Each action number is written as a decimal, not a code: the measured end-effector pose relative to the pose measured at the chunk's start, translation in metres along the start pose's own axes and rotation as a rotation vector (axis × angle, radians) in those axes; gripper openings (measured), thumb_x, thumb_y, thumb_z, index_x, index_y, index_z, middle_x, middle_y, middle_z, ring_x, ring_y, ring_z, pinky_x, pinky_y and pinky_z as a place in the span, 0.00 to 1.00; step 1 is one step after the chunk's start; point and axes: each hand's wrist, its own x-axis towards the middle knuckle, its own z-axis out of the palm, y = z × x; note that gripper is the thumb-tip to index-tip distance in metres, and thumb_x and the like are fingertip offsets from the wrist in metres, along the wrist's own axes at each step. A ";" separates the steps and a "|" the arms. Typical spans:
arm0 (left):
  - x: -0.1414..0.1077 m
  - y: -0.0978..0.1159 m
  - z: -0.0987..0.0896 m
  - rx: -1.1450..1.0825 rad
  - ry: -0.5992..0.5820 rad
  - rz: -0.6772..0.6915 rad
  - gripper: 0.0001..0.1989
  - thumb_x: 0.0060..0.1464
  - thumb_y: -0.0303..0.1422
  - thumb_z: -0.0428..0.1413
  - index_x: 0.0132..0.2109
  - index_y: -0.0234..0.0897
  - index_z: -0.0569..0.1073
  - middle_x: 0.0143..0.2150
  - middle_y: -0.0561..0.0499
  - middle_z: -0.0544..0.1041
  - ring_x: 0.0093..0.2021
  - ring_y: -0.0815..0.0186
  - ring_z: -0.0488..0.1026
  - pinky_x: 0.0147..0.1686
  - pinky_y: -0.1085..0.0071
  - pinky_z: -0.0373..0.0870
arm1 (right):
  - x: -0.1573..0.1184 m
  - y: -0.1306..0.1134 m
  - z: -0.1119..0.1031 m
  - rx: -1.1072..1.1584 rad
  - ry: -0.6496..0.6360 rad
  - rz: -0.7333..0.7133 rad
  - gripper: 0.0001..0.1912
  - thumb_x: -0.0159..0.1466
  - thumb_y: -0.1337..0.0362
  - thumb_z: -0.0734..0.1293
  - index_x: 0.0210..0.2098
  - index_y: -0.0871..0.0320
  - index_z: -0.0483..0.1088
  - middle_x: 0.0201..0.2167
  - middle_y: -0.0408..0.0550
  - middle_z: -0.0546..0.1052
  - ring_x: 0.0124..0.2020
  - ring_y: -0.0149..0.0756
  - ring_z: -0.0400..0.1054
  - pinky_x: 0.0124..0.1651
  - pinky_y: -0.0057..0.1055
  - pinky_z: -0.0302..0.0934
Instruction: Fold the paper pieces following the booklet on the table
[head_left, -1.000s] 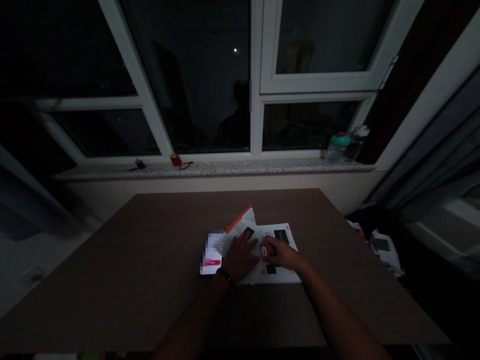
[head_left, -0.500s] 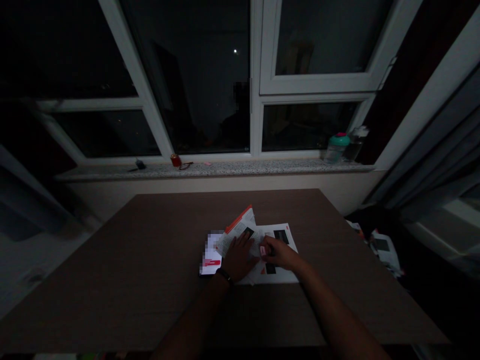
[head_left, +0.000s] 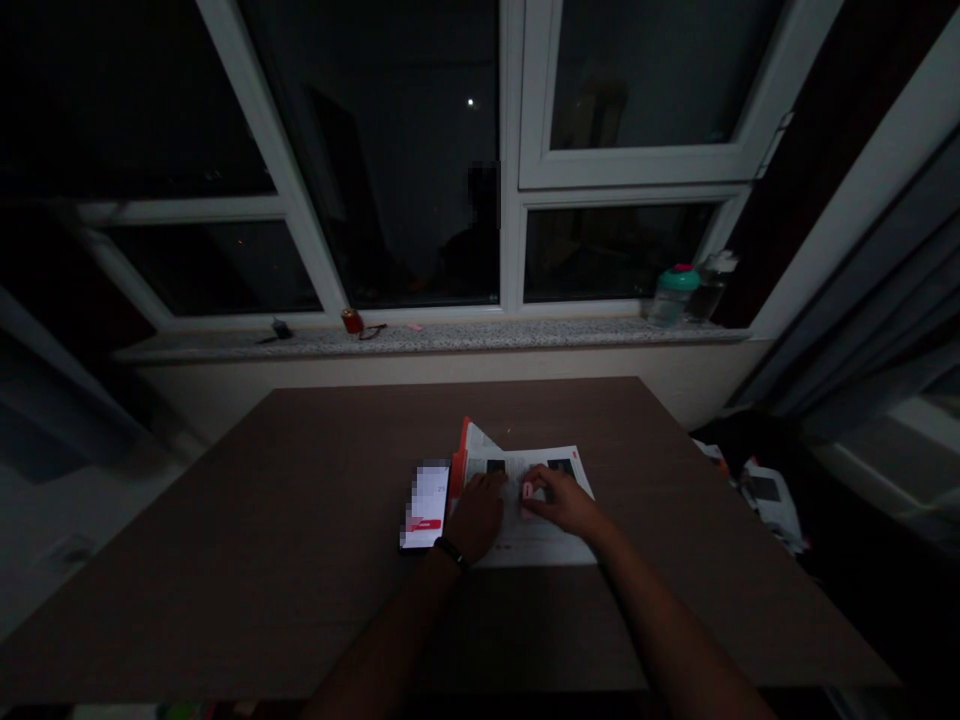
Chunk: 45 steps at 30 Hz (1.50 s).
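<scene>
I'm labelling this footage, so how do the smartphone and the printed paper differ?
The smartphone has a bright screen; the printed paper gives off no light. The printed paper is wider than the smartphone. The left hand lies on the printed paper, while neither hand holds the smartphone. Both rest on the brown table.

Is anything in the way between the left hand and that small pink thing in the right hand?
Nothing visible stands between the left hand and the small pink thing in the right hand: only printed paper shows in the gap. The lit phone lies outside it, leftward.
</scene>
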 end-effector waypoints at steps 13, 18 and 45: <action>-0.002 -0.035 -0.016 -0.068 -0.014 -0.069 0.26 0.56 0.19 0.48 0.60 0.39 0.66 0.54 0.48 0.73 0.54 0.61 0.67 0.57 0.62 0.62 | -0.002 0.011 -0.029 -0.169 0.187 0.176 0.08 0.56 0.66 0.67 0.37 0.55 0.68 0.35 0.44 0.77 0.38 0.36 0.72 0.41 0.30 0.60; -0.003 -0.032 -0.022 -0.083 -0.035 -0.069 0.25 0.55 0.20 0.51 0.59 0.40 0.68 0.54 0.49 0.74 0.54 0.61 0.67 0.57 0.64 0.62 | -0.002 0.013 -0.028 -0.182 0.173 0.173 0.10 0.57 0.64 0.67 0.39 0.54 0.68 0.35 0.44 0.78 0.38 0.36 0.72 0.41 0.29 0.61; -0.003 -0.035 -0.019 -0.126 0.031 -0.027 0.20 0.54 0.19 0.53 0.52 0.40 0.73 0.51 0.51 0.76 0.52 0.62 0.70 0.55 0.64 0.64 | 0.000 -0.008 -0.001 -0.029 -0.059 -0.006 0.12 0.54 0.68 0.71 0.38 0.54 0.71 0.38 0.45 0.77 0.41 0.39 0.71 0.45 0.33 0.62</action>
